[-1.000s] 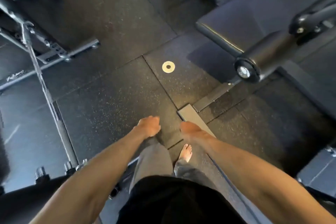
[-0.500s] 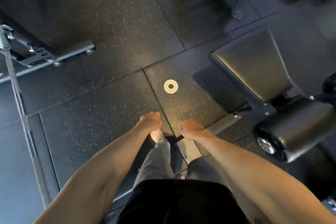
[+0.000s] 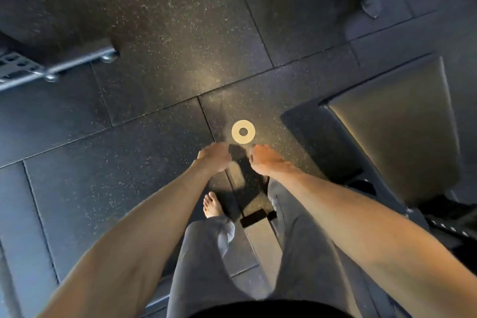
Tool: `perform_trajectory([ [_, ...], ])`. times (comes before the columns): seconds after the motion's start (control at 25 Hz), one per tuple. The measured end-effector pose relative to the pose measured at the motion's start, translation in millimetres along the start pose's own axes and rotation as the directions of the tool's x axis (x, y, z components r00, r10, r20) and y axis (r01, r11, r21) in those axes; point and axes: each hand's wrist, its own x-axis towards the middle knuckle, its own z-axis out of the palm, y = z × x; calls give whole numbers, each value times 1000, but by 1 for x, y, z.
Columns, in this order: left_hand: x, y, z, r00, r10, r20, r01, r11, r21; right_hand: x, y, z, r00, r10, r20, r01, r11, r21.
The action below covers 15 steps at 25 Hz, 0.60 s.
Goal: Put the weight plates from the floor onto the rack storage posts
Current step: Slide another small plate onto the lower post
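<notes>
One small pale weight plate (image 3: 243, 131) lies flat on the floor (image 3: 154, 20) just beyond the empty, loosely curled left hand (image 3: 213, 156) and right hand (image 3: 263, 160), probably light but stiff, so I'd pinch its rim or hook the centre hole.

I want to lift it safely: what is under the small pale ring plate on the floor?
The pale ring plate lies flat on the black speckled floor mat; the mat shows through its centre hole. What the plate itself covers cannot be seen.
</notes>
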Motion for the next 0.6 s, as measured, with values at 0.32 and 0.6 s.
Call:
perform_trajectory([
  [0.32,273,-26,123,953,-302,-24,269,881,-390,266,109,75,986,165,6,-165,981,104],
  [0.6,430,-34,226,898,-439,-3,388,797,-463,429,153,157,980,186,-77,-172,972,162],
])
